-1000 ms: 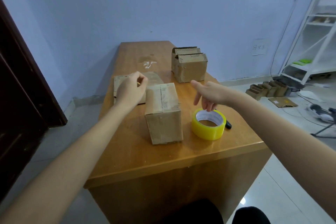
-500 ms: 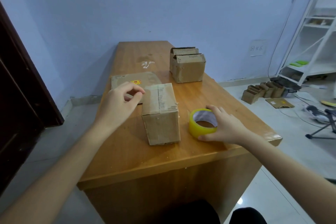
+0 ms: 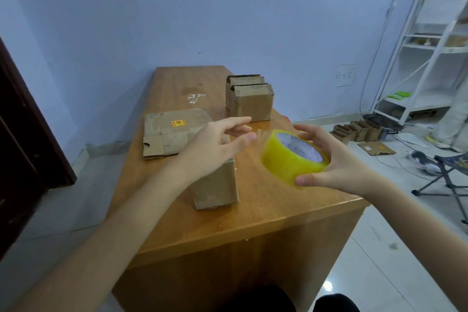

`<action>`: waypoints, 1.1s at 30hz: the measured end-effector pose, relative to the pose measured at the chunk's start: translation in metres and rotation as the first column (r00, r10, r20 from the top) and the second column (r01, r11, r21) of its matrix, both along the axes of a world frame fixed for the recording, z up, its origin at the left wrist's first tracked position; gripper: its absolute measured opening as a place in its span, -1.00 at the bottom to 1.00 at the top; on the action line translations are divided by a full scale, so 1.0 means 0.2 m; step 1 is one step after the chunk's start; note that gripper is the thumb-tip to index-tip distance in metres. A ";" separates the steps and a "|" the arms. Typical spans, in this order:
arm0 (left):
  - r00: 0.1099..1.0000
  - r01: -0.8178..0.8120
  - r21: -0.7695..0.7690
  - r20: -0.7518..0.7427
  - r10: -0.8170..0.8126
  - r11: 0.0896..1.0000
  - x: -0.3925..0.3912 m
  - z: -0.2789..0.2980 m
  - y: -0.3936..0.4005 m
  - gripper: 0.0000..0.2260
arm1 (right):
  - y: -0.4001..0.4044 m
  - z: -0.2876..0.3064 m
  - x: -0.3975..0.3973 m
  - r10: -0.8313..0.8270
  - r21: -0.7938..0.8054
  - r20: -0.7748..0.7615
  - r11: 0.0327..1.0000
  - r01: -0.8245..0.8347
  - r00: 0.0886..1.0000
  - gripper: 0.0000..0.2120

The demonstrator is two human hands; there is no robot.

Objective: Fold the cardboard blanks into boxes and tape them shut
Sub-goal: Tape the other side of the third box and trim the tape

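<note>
My right hand (image 3: 334,159) grips a yellow roll of clear tape (image 3: 291,157) and holds it above the wooden desk (image 3: 266,215). My left hand (image 3: 215,149) hovers over a folded cardboard box (image 3: 215,185) with fingers stretched toward the roll, and touches neither. A short loose end of tape sticks out between the two hands. A flat cardboard blank (image 3: 172,132) with a yellow sticker lies behind the box on the left. Two folded boxes (image 3: 249,99) stand further back.
The desk's near and right edges drop to a tiled floor. More small boxes (image 3: 357,130) and a flat blank (image 3: 376,148) lie on the floor at right, by a white shelf (image 3: 430,45) and a folding stool (image 3: 450,180). A dark door (image 3: 22,134) is at left.
My right hand has lifted the tape roll off the desk and tilted it toward the left hand. My left hand has moved right, over the box, with its fingers stretched out.
</note>
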State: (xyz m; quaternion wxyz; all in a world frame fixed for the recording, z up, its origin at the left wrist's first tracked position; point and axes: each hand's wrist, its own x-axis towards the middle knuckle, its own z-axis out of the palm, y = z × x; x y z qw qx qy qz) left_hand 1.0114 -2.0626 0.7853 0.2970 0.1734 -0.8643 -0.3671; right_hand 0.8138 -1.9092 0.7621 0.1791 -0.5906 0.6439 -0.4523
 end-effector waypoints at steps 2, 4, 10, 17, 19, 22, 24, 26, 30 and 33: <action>0.998 0.015 0.065 -0.055 -0.011 0.998 -0.01 -0.01 0.02 -0.59 | -0.01 0.02 0.03 0.030 0.003 -0.017 1.000 -0.030 0.999 -0.07; 0.989 0.013 0.145 -0.146 0.008 0.989 -0.02 -0.03 0.02 -0.75 | -0.02 0.04 0.06 0.059 0.008 -0.023 0.998 -0.058 0.998 -0.02; 0.942 -0.064 0.150 -0.318 0.110 0.987 0.02 -0.07 0.04 -0.91 | -0.06 0.07 0.16 0.056 -0.048 0.009 0.997 -0.055 0.998 -0.06; 0.851 -0.329 -0.045 -0.448 0.276 0.943 0.03 -0.08 0.08 -0.83 | -0.12 0.07 0.32 -0.059 -0.236 0.127 0.968 0.088 0.990 -0.51; 0.836 -0.375 -0.094 -0.465 0.292 0.922 0.02 -0.09 0.07 -0.84 | -0.15 0.06 0.36 -0.078 -0.310 0.131 0.944 0.116 0.988 -0.65; 0.849 -0.379 -0.138 -0.446 0.284 0.915 0.03 -0.10 0.06 -0.87 | -0.19 0.05 0.39 -0.069 -0.400 0.241 0.902 0.164 0.968 -0.68; 0.860 -0.388 -0.162 -0.419 0.292 0.907 0.04 -0.10 0.04 -0.85 | -0.20 0.06 0.41 -0.063 -0.429 0.253 0.887 0.170 0.965 -0.65; 0.878 -0.401 -0.182 -0.355 0.320 0.898 0.06 -0.11 0.02 -0.81 | -0.22 0.07 0.43 -0.049 -0.434 0.209 0.891 0.137 0.977 -0.59; 0.890 -0.415 -0.169 -0.281 0.360 0.894 0.10 -0.13 0.03 -0.74 | -0.24 0.12 0.44 -0.082 -0.434 0.009 0.898 0.078 0.997 -0.47; 0.877 -0.455 -0.165 -0.256 0.407 0.875 0.10 -0.11 0.05 -0.82 | -0.24 0.18 0.45 -0.102 -0.430 0.005 0.898 0.095 0.995 -0.54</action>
